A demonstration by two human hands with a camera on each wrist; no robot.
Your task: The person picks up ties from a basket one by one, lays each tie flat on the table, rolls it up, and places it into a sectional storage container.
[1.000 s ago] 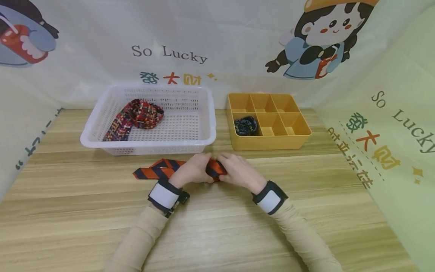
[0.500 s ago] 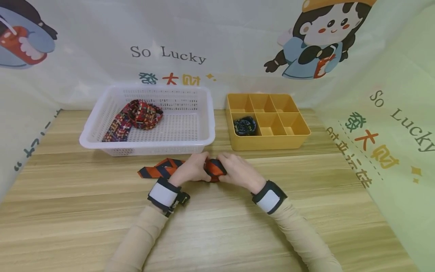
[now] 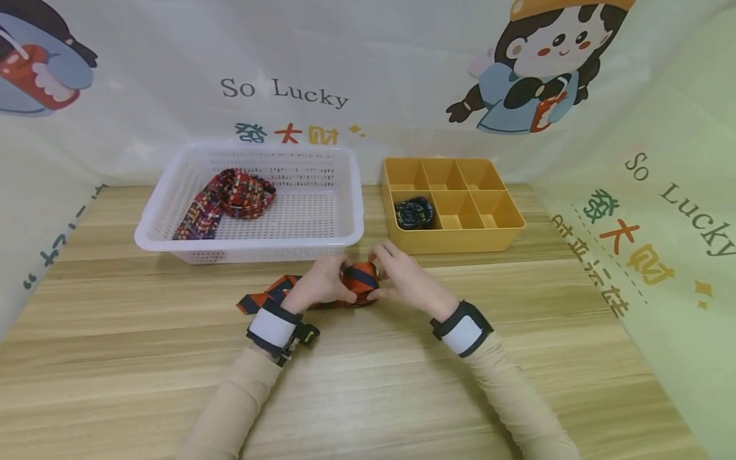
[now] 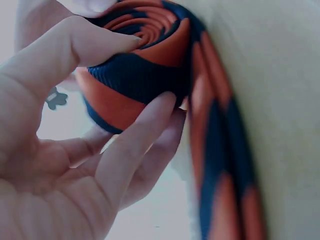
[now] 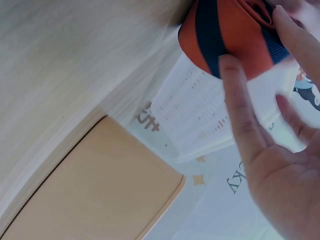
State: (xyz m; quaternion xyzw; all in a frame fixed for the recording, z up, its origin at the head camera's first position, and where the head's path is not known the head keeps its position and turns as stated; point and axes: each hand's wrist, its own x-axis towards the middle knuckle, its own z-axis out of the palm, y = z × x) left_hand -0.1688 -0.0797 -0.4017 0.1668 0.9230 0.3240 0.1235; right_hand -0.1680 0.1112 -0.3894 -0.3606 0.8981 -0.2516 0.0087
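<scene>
An orange and navy striped necktie (image 3: 361, 280) lies partly rolled up on the table, its loose tail running left beneath my left forearm and wrist. My left hand (image 3: 318, 282) grips the roll from the left, thumb on the coiled top edge and fingers against its side, as the left wrist view shows with the spiral roll (image 4: 137, 75). From the right, my right hand (image 3: 413, 282) holds the same roll between thumb and index fingertip. In the right wrist view the other fingers of that hand (image 5: 285, 165) stand off the striped roll (image 5: 225, 35).
Behind the hands stands a white perforated basket (image 3: 253, 245) with a multicoloured necktie (image 3: 247, 193) in it. To its right, a yellow six-compartment box (image 3: 460, 241) holds a rolled dark patterned necktie (image 3: 414, 213) in its front left compartment. A printed cloth hangs behind the table.
The striped roll has turned, and its tail end has drawn a little to the right. My right hand has loosened, its fingers spreading and shifting slightly up around the roll.
</scene>
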